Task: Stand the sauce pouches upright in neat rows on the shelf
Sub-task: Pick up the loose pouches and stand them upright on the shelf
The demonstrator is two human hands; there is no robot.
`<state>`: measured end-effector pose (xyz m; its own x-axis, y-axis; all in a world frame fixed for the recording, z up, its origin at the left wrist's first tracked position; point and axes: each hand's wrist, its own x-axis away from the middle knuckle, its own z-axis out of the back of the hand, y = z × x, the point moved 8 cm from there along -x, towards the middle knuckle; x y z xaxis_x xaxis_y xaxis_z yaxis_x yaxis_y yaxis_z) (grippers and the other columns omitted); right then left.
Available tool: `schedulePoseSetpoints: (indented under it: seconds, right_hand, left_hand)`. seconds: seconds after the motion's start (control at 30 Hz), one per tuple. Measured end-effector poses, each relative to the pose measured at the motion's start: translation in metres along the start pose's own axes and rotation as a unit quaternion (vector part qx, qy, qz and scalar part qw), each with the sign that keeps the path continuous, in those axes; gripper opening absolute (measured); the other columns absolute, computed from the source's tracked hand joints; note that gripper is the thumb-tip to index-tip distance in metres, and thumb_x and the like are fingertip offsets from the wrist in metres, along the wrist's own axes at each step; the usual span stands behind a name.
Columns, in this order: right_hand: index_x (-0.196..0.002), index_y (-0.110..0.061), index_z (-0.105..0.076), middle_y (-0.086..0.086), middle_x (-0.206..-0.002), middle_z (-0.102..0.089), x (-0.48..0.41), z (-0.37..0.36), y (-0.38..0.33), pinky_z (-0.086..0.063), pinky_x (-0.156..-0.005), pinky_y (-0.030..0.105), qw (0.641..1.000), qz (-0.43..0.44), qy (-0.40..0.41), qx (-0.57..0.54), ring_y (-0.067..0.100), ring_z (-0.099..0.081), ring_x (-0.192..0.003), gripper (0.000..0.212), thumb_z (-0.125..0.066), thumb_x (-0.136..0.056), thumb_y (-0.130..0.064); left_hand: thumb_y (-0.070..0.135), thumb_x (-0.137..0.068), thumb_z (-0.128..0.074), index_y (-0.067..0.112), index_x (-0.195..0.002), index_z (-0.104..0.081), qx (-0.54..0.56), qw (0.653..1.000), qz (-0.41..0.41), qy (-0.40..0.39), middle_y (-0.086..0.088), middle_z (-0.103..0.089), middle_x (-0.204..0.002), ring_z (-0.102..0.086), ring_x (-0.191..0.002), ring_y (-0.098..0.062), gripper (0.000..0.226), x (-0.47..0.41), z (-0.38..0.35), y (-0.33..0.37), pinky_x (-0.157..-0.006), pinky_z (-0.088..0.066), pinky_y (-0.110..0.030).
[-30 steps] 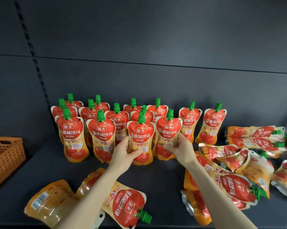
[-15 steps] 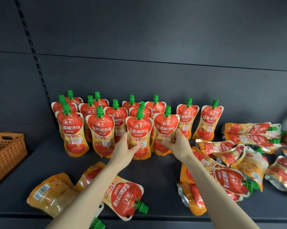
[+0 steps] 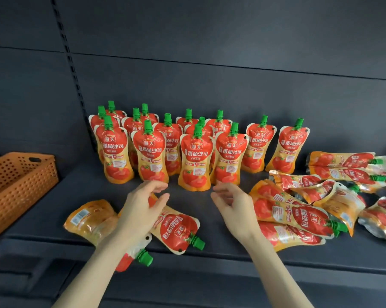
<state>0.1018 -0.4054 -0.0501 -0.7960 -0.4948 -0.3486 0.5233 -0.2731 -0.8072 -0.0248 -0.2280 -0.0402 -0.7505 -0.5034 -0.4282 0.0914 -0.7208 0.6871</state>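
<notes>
Hovering empty with fingers loosely spread, the left hand [image 3: 141, 210] and right hand [image 3: 234, 207] face the standing pouches [image 3: 195, 161] at centre frame. Next, probably, a flat pouch [image 3: 178, 230] on the shelf [image 3: 76, 192] needs righting.

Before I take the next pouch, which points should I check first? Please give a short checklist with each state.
1. Left hand and right hand hold nothing: ok.
2. Front row of red-and-orange sauce pouches with green caps stands upright: ok.
3. Flat pouch beside the left hand, easy to grasp: ok.
4. Overhanging pouch secure on the dark shelf: not ok.
5. Heap of pouches at right stood up: not ok.
6. Orange perforated plastic basket apart from the rows: ok.
</notes>
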Motion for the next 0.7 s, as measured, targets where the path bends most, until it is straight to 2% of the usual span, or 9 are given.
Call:
schedulePoseSetpoints:
  seconds: [0.07,0.17,0.23,0.3,0.37,0.43,0.5,0.6,0.7]
  right_hand:
    - [-0.096,-0.016,-0.065,-0.003,-0.090,-0.067,0.012,-0.020,-0.011,-0.050,-0.074,0.019,1.000,-0.001,-0.022,-0.004,0.004,-0.062,-0.085,0.009,-0.063,-0.087,-0.015]
    - [-0.097,-0.017,-0.064,-0.005,-0.093,-0.068,0.027,-0.051,-0.021,-0.050,-0.075,0.017,0.998,-0.019,-0.058,-0.019,0.003,-0.063,-0.088,0.009,-0.063,-0.088,-0.016]
    - [-0.100,-0.018,-0.064,-0.005,-0.098,-0.066,0.035,-0.068,-0.025,-0.050,-0.080,0.023,0.997,-0.029,-0.070,-0.010,0.006,-0.061,-0.094,0.012,-0.063,-0.087,-0.018]
    - [-0.105,-0.020,-0.064,-0.006,-0.106,-0.064,0.041,-0.082,-0.027,-0.048,-0.088,0.033,0.996,-0.028,-0.073,0.052,0.014,-0.057,-0.100,0.018,-0.063,-0.086,-0.022]
    - [-0.115,-0.023,-0.060,-0.005,-0.115,-0.061,0.043,-0.091,-0.029,-0.044,-0.092,0.039,0.988,-0.040,-0.079,0.127,0.020,-0.053,-0.107,0.031,-0.063,-0.085,-0.028]
    - [-0.128,-0.022,-0.051,-0.002,-0.126,-0.056,0.045,-0.095,-0.026,-0.041,-0.097,0.040,0.974,-0.078,-0.084,0.196,0.025,-0.048,-0.114,0.049,-0.063,-0.084,-0.037]
    - [-0.135,-0.019,-0.044,0.002,-0.128,-0.052,0.047,-0.093,-0.019,-0.038,-0.099,0.040,0.957,-0.133,-0.088,0.240,0.027,-0.045,-0.119,0.063,-0.064,-0.081,-0.044]
    - [-0.112,-0.021,-0.056,0.001,-0.107,-0.060,0.051,-0.088,-0.018,-0.046,-0.087,0.037,0.953,-0.184,-0.072,0.231,0.022,-0.055,-0.103,0.052,-0.072,-0.071,-0.049]
    - [-0.097,-0.024,-0.050,-0.007,-0.092,-0.058,0.054,-0.079,-0.029,-0.049,-0.064,0.023,0.970,-0.199,-0.029,0.134,0.011,-0.058,-0.081,0.045,-0.079,-0.066,-0.036]
  left_hand:
    - [0.015,-0.085,-0.065,0.019,-0.104,-0.065,-0.016,1.000,-0.004,-0.021,0.013,-0.063,-0.101,-0.058,-0.094,0.002,0.020,0.014,0.017,-0.013,-0.079,-0.041,-0.005]
    - [0.020,-0.084,-0.065,0.024,-0.098,-0.064,-0.056,0.997,-0.007,-0.046,0.015,-0.059,-0.099,-0.055,-0.097,0.001,0.014,0.028,0.043,-0.040,-0.079,-0.042,-0.014]
    - [0.031,-0.080,-0.068,0.033,-0.092,-0.061,-0.060,0.995,0.005,-0.081,0.019,-0.056,-0.098,-0.053,-0.097,0.002,0.014,0.030,0.054,-0.060,-0.078,-0.041,-0.018]
    - [0.056,-0.069,-0.062,0.040,-0.091,-0.058,-0.064,0.987,0.016,-0.144,0.024,-0.054,-0.101,-0.049,-0.103,0.005,0.027,0.029,0.057,-0.074,-0.087,-0.038,-0.018]
    - [0.070,-0.060,-0.046,0.039,-0.100,-0.057,-0.089,0.972,0.012,-0.217,0.031,-0.047,-0.107,-0.036,-0.111,0.012,0.052,0.029,0.055,-0.083,-0.103,-0.021,-0.015]
    - [0.072,-0.058,-0.049,0.037,-0.113,-0.054,-0.112,0.951,0.013,-0.287,0.031,-0.039,-0.114,-0.019,-0.116,0.010,0.065,0.029,0.053,-0.089,-0.103,-0.011,-0.014]
    - [0.071,-0.058,-0.055,0.041,-0.120,-0.048,-0.128,0.932,0.017,-0.340,0.029,-0.036,-0.119,-0.016,-0.119,0.003,0.069,0.028,0.052,-0.095,-0.100,-0.017,-0.020]
    - [0.059,-0.068,-0.068,0.037,-0.120,-0.047,-0.149,0.921,-0.006,-0.359,0.023,-0.042,-0.117,-0.027,-0.114,-0.006,0.060,0.020,0.052,-0.093,-0.096,-0.026,-0.025]
    - [0.060,-0.065,-0.071,0.035,-0.115,-0.051,-0.164,0.916,-0.030,-0.366,0.016,-0.044,-0.109,-0.035,-0.107,-0.009,0.059,0.012,0.046,-0.089,-0.091,-0.032,-0.027]
